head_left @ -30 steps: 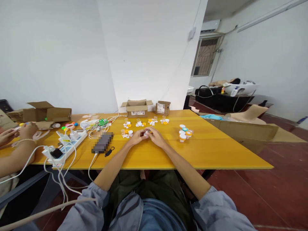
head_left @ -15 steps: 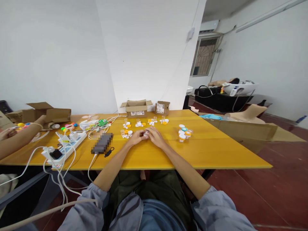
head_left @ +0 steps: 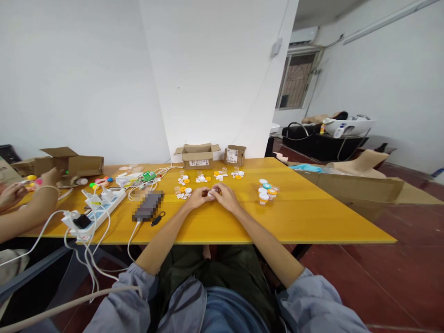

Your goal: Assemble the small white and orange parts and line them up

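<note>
Fingers of the left hand and right hand curl nearly closed around a small whitish piece, largely hidden between them. Just left of them lie white parts beside a clear cup; rightward, round lidded tubs cluster on the glossy yellow tabletop.

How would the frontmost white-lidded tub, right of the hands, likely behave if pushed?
The white-lidded tub looks plastic, so probably light and stiff. Its round lid suggests it may roll if tipped. Pushed back, it would likely nudge the tubs clustered behind.
</note>
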`<state>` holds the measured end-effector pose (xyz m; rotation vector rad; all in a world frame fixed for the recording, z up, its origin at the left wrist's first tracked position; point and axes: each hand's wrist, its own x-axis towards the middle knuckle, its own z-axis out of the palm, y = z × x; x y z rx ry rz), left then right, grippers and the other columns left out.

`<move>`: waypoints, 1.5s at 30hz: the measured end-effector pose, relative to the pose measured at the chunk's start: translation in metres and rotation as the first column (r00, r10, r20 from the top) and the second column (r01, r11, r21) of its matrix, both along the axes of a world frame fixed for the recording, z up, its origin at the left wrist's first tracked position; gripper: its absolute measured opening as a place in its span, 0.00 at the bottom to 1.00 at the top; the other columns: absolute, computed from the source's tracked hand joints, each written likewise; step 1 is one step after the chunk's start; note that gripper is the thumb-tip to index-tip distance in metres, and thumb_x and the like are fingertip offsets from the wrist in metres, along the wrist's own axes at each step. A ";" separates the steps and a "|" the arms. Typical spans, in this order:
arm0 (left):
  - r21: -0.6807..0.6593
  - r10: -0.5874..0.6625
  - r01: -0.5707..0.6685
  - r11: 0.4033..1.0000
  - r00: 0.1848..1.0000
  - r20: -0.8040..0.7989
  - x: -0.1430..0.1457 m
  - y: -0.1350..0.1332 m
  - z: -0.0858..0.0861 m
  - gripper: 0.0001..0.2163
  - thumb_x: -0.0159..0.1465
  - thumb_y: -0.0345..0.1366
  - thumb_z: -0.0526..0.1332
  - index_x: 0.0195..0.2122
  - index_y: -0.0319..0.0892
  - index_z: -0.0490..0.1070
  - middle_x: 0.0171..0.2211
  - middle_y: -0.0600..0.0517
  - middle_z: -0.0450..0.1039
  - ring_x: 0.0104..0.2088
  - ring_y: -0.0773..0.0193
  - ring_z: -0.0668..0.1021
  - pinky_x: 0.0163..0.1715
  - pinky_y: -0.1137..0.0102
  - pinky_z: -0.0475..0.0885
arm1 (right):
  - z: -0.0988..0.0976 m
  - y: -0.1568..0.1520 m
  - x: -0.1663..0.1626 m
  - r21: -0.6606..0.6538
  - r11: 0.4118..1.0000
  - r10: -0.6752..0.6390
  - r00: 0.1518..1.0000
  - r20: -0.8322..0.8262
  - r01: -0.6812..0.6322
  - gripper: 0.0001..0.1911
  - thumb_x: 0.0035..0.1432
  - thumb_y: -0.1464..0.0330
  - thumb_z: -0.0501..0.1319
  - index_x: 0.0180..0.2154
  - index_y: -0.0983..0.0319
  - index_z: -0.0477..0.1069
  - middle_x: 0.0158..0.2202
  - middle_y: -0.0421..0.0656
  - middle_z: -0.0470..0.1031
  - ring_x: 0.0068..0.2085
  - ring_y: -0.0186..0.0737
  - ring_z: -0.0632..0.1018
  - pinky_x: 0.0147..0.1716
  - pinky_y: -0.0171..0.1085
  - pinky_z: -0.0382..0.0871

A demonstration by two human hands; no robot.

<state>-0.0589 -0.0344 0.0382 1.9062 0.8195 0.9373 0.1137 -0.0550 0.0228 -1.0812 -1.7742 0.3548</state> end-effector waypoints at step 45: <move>0.103 0.077 -0.070 0.992 0.995 -0.064 -0.002 0.013 -0.012 0.15 0.52 0.39 0.73 0.39 0.41 0.79 0.37 0.50 0.79 0.39 0.59 0.78 0.46 0.63 0.74 | -0.029 0.035 0.017 -0.159 0.986 0.016 0.967 -0.255 -0.058 0.15 0.55 0.75 0.62 0.44 0.58 0.75 0.48 0.49 0.81 0.47 0.47 0.84 0.49 0.48 0.79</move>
